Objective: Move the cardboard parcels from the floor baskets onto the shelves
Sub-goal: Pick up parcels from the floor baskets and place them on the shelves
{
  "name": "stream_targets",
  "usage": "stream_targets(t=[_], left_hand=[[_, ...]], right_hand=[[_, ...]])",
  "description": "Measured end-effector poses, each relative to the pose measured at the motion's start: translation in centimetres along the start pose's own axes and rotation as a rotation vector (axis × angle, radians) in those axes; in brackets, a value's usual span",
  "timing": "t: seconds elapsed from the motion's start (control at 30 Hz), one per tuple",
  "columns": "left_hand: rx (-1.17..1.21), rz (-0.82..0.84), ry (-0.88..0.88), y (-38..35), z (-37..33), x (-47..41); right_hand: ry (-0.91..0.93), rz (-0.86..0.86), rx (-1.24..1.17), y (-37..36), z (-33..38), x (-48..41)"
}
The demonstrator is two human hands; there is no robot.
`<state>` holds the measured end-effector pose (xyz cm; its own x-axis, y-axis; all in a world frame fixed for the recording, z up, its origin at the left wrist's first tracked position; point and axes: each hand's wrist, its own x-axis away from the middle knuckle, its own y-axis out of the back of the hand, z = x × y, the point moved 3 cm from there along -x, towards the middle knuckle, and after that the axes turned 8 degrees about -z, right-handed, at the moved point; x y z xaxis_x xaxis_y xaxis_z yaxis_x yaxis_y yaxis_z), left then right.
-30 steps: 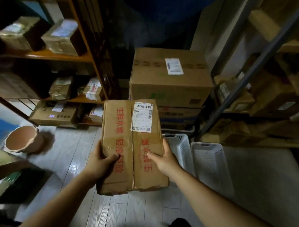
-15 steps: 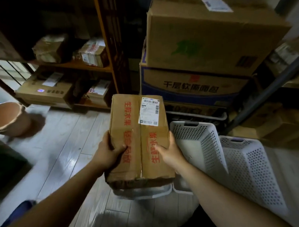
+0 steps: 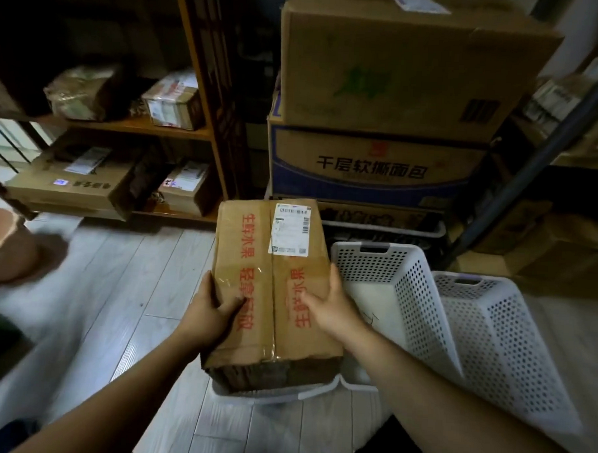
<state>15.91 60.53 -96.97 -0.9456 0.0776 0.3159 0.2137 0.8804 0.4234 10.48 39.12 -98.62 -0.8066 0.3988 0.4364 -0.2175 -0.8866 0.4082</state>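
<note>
With the wooden shelf [image 3: 137, 127] well left of the white basket [image 3: 411, 299], the left hand [image 3: 211, 313] clamps thumb-over on the parcel [image 3: 254, 279] and the right hand [image 3: 333, 311] grips its right edge just left of that basket, so a level two-handed carry looks safest.

The left hand [image 3: 211, 311] and the right hand [image 3: 331, 308] are gripping a taped cardboard parcel [image 3: 274, 287] by its sides, holding it above the near rim of a white floor basket [image 3: 407, 292]; a second basket [image 3: 491, 341] is leaning beside it.
</note>
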Motion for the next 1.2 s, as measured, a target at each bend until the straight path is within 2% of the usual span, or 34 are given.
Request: stream_targets(t=[0.27,0.6,0.73,1.0,1.1,1.2], left_hand=[[0.011,0.038,0.041,-1.5,4.6,-2.6],[-0.04,0.095,-0.053,-3.8,4.6,-5.2],[-0.054,0.111,-0.061,-4.5,4.8,-5.7],[-0.49,0.156,-0.154,-5.9,6.4,-7.0],[-0.815,0.114,-0.345,-6.4,6.5,-7.5],[-0.929,0.172,-0.429,-6.7,6.6,-7.7]], right_hand=[[0.041,-0.012,0.101,-3.2,-3.2,-1.7],[0.007,-0.182,0.096,-2.7,-5.4,-2.1],[0.023,-0.173,0.137,-2.7,-5.6,-2.5],[0.01,-0.105,0.545,-3.5,-6.3,-3.0],[0.151,-0.114,0.755,-3.3,-6.4,-3.0],[0.229,-0.068,0.868,-3.5,-6.5,-3.5]])
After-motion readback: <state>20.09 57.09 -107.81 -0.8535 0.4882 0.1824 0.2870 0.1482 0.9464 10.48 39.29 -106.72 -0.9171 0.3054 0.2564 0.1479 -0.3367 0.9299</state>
